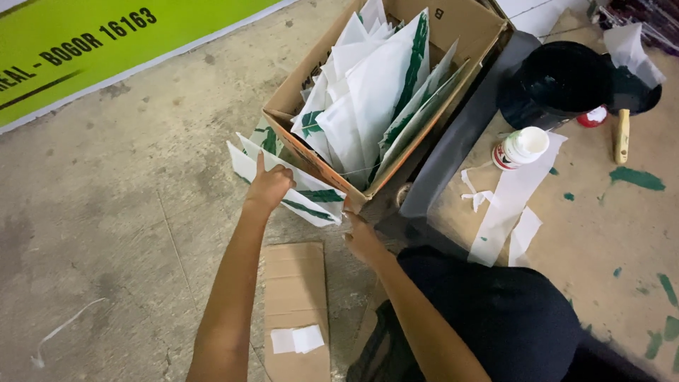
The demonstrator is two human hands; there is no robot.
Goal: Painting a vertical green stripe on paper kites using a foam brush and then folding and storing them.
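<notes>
Pinching the stack of white-and-green paper flags [297, 187] at the cardboard box's [311, 159] seven o'clock corner, your left hand [269, 187] is closing on it while your right hand [362, 237], grip unclear, is steadying the string; keep edges squared.

Open brown cardboard box [453, 35] far centre, crammed with white-and-green sheets, green banner [106, 42] with white border and dark lettering far left, small white jar [520, 147] with red-and-white label right of the box
</notes>
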